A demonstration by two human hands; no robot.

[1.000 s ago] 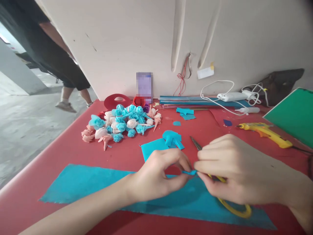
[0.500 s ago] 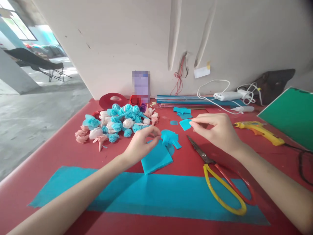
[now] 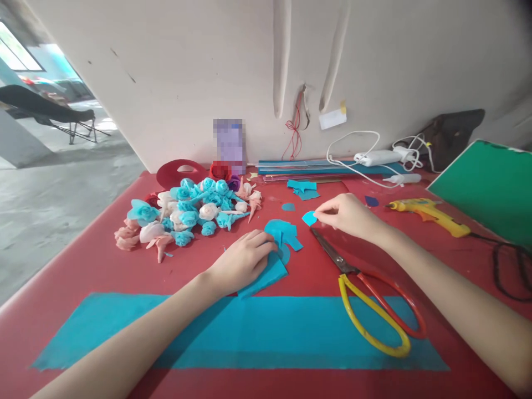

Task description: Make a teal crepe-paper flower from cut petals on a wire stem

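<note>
Palm down, my left hand (image 3: 247, 259) covers part of a folded square of blue crepe paper (image 3: 266, 277), its bent fingers closed at the upper edge; the fingertips are partly hidden. Between thumb and fingertips, my right hand (image 3: 347, 216) pinches a small blue paper petal (image 3: 309, 218) just above the table. Several blue paper scraps (image 3: 291, 235) lie beside the left fingers. Large scissors (image 3: 353, 271) with one yellow and one red handle rest below the right hand, blades slightly apart. A long blue crepe paper strip (image 3: 257, 332) stretches across the front, under the scissors' handles and the left forearm.
A pile of blue, white and pink paper flowers (image 3: 189, 210) sits at the left. More blue scraps (image 3: 304, 188) lie at the back. A yellow glue gun (image 3: 432, 213) with a black cord, a white power strip (image 3: 378, 158) and a green board (image 3: 490, 188) are on the right.
My left hand has turned palm down and moved down onto the folded blue square. The right hand still pinches the petal, slightly lower. The whole view has shifted a little.
</note>
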